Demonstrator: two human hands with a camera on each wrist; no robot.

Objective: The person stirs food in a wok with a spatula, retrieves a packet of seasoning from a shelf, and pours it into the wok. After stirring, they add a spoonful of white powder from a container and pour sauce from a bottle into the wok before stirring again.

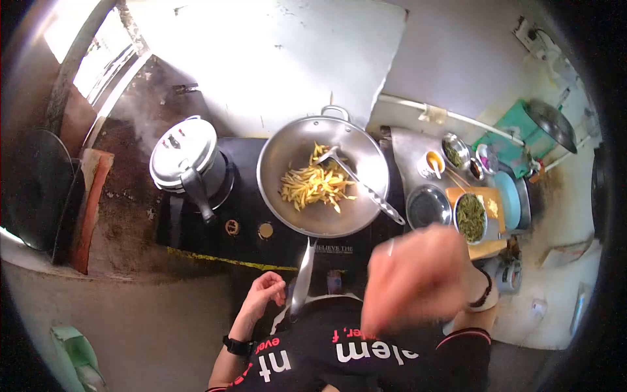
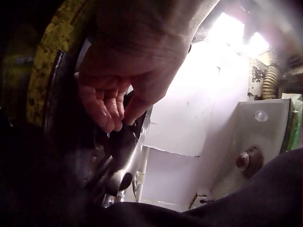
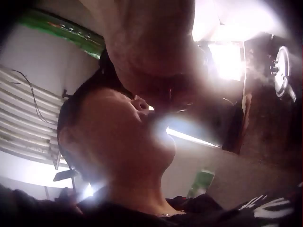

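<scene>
My right hand [image 1: 418, 281], blurred, is raised close to the camera with its fingers curled. In the right wrist view this hand [image 3: 156, 61] is at the mouth, with a small pale strip of food [image 3: 151, 108] between fingertips and lips. My left hand [image 1: 266, 291] hangs loosely curled and holds nothing, beside the wok's long handle [image 1: 302, 277]. The left wrist view shows the same hand [image 2: 113, 94] with bent fingers. Pale yellow strips [image 1: 317, 185] lie heaped in a steel wok [image 1: 274, 196]. A spatula [image 1: 366, 186] leans there, its blade among the strips, its handle over the rim.
A steaming pressure cooker [image 1: 186, 157] stands on the left of the black stove [image 1: 245, 176]. To the right are a bowl of chopped greens [image 1: 471, 217] on a cutting board [image 1: 493, 196], a dark pan [image 1: 428, 206] and a cup with orange contents [image 1: 431, 164]. A white board [image 1: 274, 59] stands behind.
</scene>
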